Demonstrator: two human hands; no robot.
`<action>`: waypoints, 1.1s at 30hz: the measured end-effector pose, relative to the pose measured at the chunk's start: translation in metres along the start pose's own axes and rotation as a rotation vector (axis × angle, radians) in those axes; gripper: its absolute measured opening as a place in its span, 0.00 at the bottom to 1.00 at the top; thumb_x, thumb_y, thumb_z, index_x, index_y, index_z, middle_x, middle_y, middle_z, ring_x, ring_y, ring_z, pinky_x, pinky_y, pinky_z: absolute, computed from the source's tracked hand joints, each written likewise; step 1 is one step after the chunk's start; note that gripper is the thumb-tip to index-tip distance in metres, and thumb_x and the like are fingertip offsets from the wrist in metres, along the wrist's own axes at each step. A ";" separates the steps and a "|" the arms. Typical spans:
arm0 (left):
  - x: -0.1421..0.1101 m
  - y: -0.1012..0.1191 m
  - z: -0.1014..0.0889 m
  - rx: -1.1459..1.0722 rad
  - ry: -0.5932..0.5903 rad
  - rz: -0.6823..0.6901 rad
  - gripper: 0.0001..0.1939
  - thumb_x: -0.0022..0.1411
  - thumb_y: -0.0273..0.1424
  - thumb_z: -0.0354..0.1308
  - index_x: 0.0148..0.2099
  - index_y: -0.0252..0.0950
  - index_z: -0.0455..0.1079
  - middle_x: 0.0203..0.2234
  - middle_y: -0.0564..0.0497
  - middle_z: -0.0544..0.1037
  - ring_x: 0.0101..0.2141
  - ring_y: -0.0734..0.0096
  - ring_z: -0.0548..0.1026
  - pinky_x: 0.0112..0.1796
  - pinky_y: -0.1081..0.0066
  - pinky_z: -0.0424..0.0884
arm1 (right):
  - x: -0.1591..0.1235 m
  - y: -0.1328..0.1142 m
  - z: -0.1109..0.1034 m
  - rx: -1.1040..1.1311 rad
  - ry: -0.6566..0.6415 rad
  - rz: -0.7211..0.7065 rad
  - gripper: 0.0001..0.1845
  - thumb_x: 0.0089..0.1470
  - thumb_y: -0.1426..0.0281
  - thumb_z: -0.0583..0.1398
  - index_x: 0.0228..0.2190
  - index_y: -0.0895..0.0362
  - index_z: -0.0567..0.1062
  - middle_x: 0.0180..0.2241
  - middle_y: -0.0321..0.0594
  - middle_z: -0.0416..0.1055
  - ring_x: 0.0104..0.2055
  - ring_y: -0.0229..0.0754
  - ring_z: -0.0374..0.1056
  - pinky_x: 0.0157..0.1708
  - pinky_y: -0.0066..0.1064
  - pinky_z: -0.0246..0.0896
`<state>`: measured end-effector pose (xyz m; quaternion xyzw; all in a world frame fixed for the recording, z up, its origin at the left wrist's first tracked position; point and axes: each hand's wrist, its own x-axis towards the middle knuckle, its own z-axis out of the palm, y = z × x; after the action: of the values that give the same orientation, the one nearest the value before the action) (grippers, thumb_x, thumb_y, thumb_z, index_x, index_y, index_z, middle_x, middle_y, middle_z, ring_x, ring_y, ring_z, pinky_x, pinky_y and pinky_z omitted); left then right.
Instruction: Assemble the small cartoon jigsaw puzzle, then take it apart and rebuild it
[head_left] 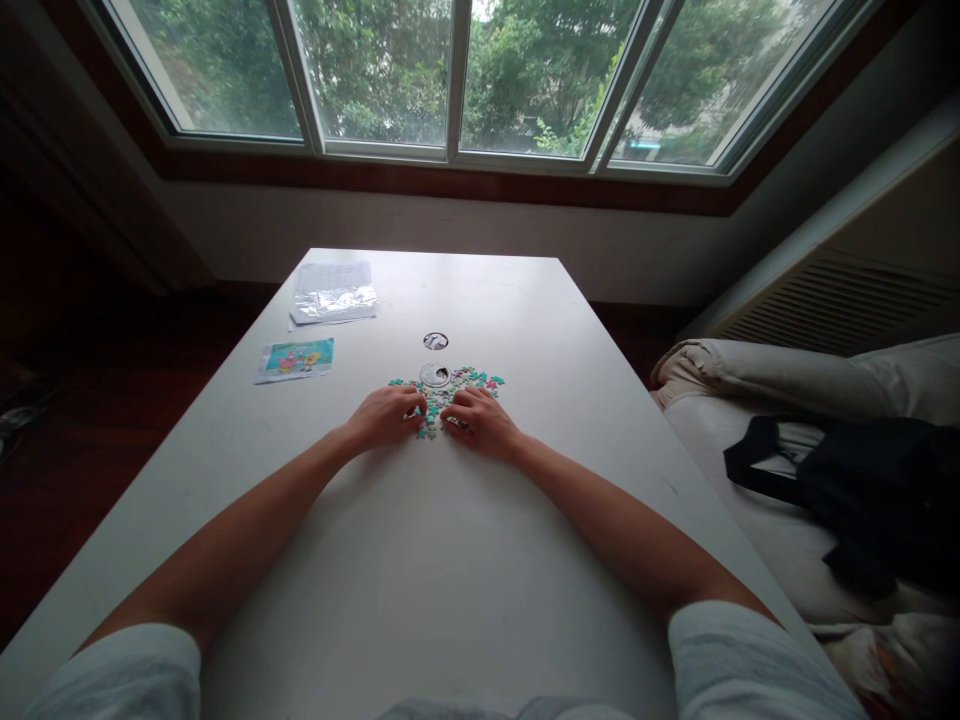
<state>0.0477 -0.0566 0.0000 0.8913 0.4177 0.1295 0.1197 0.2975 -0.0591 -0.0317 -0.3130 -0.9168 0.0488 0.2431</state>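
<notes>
A loose heap of small jigsaw puzzle pieces [433,412], mostly teal and green with some pink, is spread over the white table [435,560]. My left hand [388,415] rests at the heap's left side, fingers curled inward among the pieces. From the right, my right hand [480,420] bends over the heap, thumb and fingers drawn together. Whatever either hand pinches is too small and too covered to make out. Just beyond the fingers lies a round, silvery lid-like disc [436,375] with a dark spot, surrounded by pieces.
Farther back is another round shiny disc [436,341]. A colourful cartoon picture card [300,358] and a clear plastic packet with papers [334,292] lie at the left. Beyond the table is a window [450,80]. A pale sofa [720,400] with dark cloth [877,490] stands right.
</notes>
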 end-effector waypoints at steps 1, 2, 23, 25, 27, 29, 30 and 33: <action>0.000 0.000 0.000 -0.009 0.003 0.001 0.08 0.65 0.35 0.56 0.40 0.42 0.75 0.34 0.50 0.77 0.35 0.66 0.73 0.36 0.69 0.64 | 0.000 0.000 0.000 0.000 0.000 0.001 0.08 0.64 0.64 0.59 0.39 0.51 0.78 0.36 0.41 0.70 0.43 0.46 0.61 0.46 0.39 0.52; 0.000 0.000 0.001 -0.017 0.005 0.004 0.08 0.65 0.35 0.56 0.40 0.41 0.75 0.34 0.51 0.76 0.35 0.67 0.73 0.36 0.69 0.64 | 0.000 0.000 0.000 0.000 -0.001 0.001 0.08 0.64 0.64 0.59 0.39 0.51 0.78 0.36 0.41 0.70 0.43 0.46 0.61 0.46 0.39 0.52; 0.001 -0.005 0.000 -0.116 0.008 -0.034 0.08 0.65 0.34 0.55 0.38 0.42 0.76 0.32 0.52 0.76 0.30 0.70 0.71 0.34 0.71 0.63 | -0.001 -0.002 -0.003 0.030 -0.064 -0.054 0.12 0.63 0.65 0.60 0.47 0.47 0.79 0.40 0.42 0.69 0.44 0.47 0.61 0.48 0.39 0.53; 0.001 -0.006 -0.001 -0.123 0.005 -0.044 0.08 0.64 0.34 0.56 0.39 0.41 0.76 0.30 0.53 0.75 0.30 0.70 0.70 0.33 0.72 0.63 | -0.001 -0.002 -0.004 0.034 -0.066 -0.056 0.11 0.63 0.65 0.60 0.46 0.47 0.79 0.40 0.42 0.69 0.44 0.47 0.61 0.48 0.39 0.53; 0.001 -0.007 -0.001 -0.126 0.009 -0.050 0.07 0.63 0.33 0.56 0.40 0.41 0.76 0.29 0.53 0.75 0.30 0.70 0.70 0.33 0.72 0.63 | -0.001 -0.002 -0.005 0.044 -0.064 -0.060 0.10 0.63 0.65 0.60 0.45 0.47 0.79 0.39 0.42 0.69 0.44 0.47 0.61 0.48 0.39 0.53; 0.001 -0.008 0.000 -0.129 0.014 -0.052 0.08 0.62 0.33 0.57 0.41 0.41 0.75 0.29 0.54 0.75 0.29 0.70 0.70 0.33 0.72 0.63 | -0.001 -0.003 -0.005 0.057 -0.057 -0.059 0.09 0.63 0.66 0.60 0.44 0.47 0.79 0.39 0.42 0.69 0.44 0.47 0.61 0.48 0.39 0.53; 0.001 -0.009 0.000 -0.130 0.015 -0.053 0.08 0.61 0.33 0.57 0.41 0.41 0.75 0.29 0.54 0.74 0.29 0.70 0.69 0.33 0.72 0.63 | -0.001 -0.003 -0.005 0.064 -0.053 -0.058 0.09 0.63 0.66 0.60 0.43 0.48 0.79 0.38 0.41 0.69 0.44 0.46 0.61 0.48 0.39 0.53; 0.000 -0.010 0.000 -0.133 0.006 -0.056 0.08 0.61 0.33 0.57 0.41 0.42 0.75 0.27 0.54 0.74 0.29 0.70 0.69 0.33 0.72 0.62 | -0.001 -0.004 -0.006 0.076 -0.043 -0.054 0.08 0.64 0.66 0.59 0.40 0.49 0.79 0.38 0.41 0.69 0.43 0.46 0.61 0.47 0.39 0.53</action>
<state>0.0403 -0.0501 -0.0033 0.8690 0.4333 0.1563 0.1809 0.2987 -0.0627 -0.0262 -0.2775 -0.9274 0.0836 0.2365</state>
